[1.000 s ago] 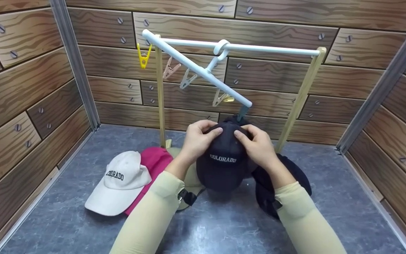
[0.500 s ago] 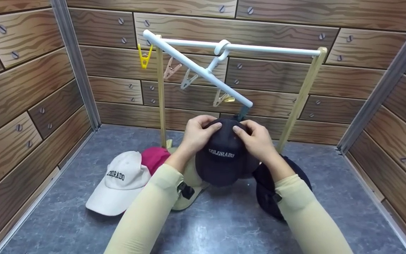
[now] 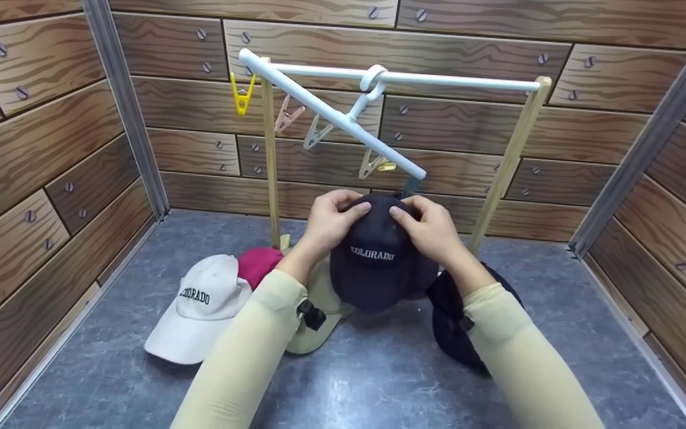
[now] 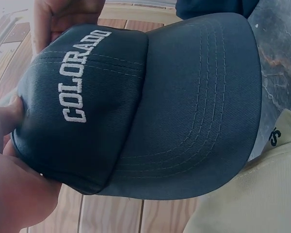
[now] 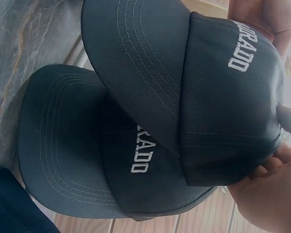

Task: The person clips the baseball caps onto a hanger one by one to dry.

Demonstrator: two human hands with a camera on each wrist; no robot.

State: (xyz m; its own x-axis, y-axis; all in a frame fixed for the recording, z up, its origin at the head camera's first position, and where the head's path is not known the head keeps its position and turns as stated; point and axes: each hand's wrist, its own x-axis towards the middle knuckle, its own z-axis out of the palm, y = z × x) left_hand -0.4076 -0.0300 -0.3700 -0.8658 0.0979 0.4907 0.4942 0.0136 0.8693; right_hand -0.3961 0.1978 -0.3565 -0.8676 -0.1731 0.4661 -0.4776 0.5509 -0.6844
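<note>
Both hands hold a dark navy baseball cap (image 3: pixel 373 280) with white COLORADO lettering, its brim pointing down toward the person. My left hand (image 3: pixel 332 225) pinches the crown's upper left, thumb in front and fingers behind. On the upper right, my right hand (image 3: pixel 432 231) pinches it the same way. Just above the crown, a dark teal clip (image 3: pixel 412 186) hangs from the low end of a white hanger (image 3: pixel 331 113). A second dark COLORADO cap (image 5: pixel 68 141) shows behind the held one in the right wrist view. The fingers behind the crown are partly hidden.
A white cap (image 3: pixel 200 307), a magenta cap (image 3: pixel 258 265) and an olive cap (image 3: pixel 319 322) lie at left. Another black cap (image 3: pixel 453 333) lies by the right forearm. The hanger's hook sits on a white rail (image 3: pixel 462 81) between wooden posts. Other clips (image 3: pixel 242 95) hang along the hanger.
Both hands have lifted the navy cap slightly, bringing its crown closer to the teal clip. Their pinch on it stays the same.
</note>
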